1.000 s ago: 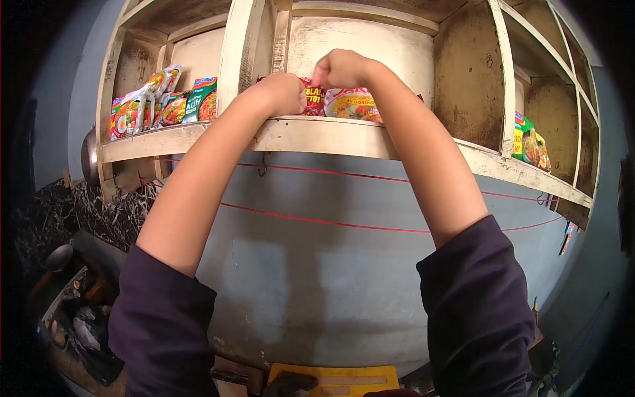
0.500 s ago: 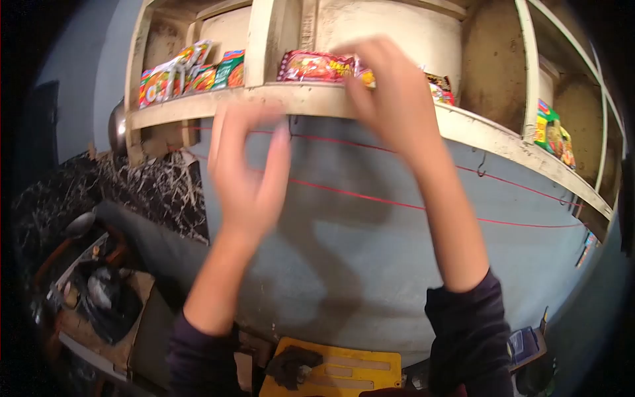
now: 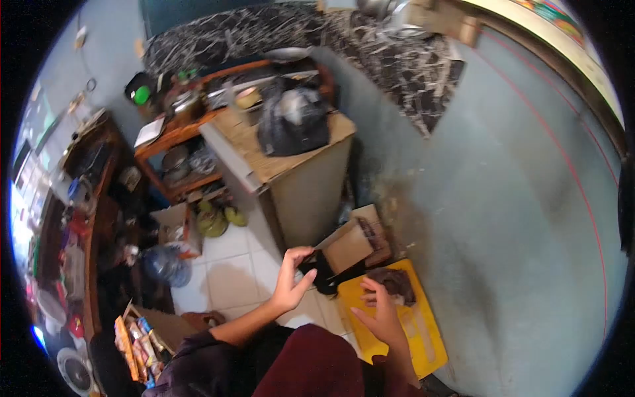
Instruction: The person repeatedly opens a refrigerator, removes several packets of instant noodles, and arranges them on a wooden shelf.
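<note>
My left hand (image 3: pixel 293 282) hangs in the air over the tiled floor, its thumb and fingers apart and nothing held. To its right, my right hand (image 3: pixel 381 313) is over a yellow plastic surface (image 3: pixel 423 344), with fingers spread and no object in them. A dark crumpled bag or cloth (image 3: pixel 401 286) lies on the yellow surface, just beyond the right fingertips. Near both hands stands an open cardboard box (image 3: pixel 347 250). At lower left, beside my left sleeve, a carton holds several colourful snack packets (image 3: pixel 141 351).
A black plastic bag (image 3: pixel 291 129) rests on a cardboard-topped cabinet (image 3: pixel 311 192) ahead. Left of it are a wooden rack (image 3: pixel 173 137) with pots and a large water bottle (image 3: pixel 169 266) on the floor. The blue wall (image 3: pixel 503 218) with red cords bounds the right side.
My view has swung left and down from the shelf of noodle packets to the floor. Both hands have come down from the shelf, without anything in them.
</note>
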Motion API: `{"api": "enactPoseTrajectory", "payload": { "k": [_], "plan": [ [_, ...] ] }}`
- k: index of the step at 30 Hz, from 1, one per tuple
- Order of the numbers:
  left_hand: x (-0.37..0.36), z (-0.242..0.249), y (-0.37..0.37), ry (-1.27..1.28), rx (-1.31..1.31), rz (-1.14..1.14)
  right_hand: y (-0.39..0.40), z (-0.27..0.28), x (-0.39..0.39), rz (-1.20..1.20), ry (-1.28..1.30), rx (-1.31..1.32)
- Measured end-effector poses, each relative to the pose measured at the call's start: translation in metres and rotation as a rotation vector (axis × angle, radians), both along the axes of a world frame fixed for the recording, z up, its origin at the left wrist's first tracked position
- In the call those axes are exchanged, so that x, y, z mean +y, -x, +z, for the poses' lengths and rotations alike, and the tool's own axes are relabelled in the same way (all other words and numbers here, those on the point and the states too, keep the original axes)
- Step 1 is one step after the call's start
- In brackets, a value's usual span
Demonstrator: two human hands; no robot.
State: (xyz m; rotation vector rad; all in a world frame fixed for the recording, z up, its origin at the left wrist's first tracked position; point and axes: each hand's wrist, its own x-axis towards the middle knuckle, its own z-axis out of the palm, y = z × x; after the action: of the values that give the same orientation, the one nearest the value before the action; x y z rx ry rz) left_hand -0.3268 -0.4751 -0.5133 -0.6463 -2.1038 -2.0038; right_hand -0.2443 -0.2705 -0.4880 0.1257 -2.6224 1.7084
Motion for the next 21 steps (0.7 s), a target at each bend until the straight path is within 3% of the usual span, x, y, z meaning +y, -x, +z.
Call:
{"api": "enactPoseTrajectory", "payload": {
  "k": [5, 8, 11, 13, 17, 21],
  "plan": [
    [-0.075, -0.007, 0.037, -0.078, 0.217, 0.116, 0.064, -0.004, -0.086, 0.142, 0.008, -0.016],
    [-0.155, -0.001, 0.064, 0.119, 0.297, 0.150, 0.122, -0.026, -0.161, 0.197, 0.106, -0.016],
    [-0.243, 0.008, 0.106, 0.308, 0.143, 0.214, 0.179, -0.032, -0.244, 0.254, 0.054, 0.023],
    [-0.291, 0.017, 0.133, 0.391, -0.022, 0.270, 0.212, -0.017, -0.296, 0.293, -0.165, 0.248],
    [-0.358, 0.011, 0.180, 0.350, 0.009, 0.429, 0.268, 0.000, -0.366, 0.339, -0.287, 0.247],
    [-0.392, -0.013, 0.227, 0.317, -0.050, 0.389, 0.335, -0.011, -0.405, 0.336, -0.306, 0.270]
  ]
}}
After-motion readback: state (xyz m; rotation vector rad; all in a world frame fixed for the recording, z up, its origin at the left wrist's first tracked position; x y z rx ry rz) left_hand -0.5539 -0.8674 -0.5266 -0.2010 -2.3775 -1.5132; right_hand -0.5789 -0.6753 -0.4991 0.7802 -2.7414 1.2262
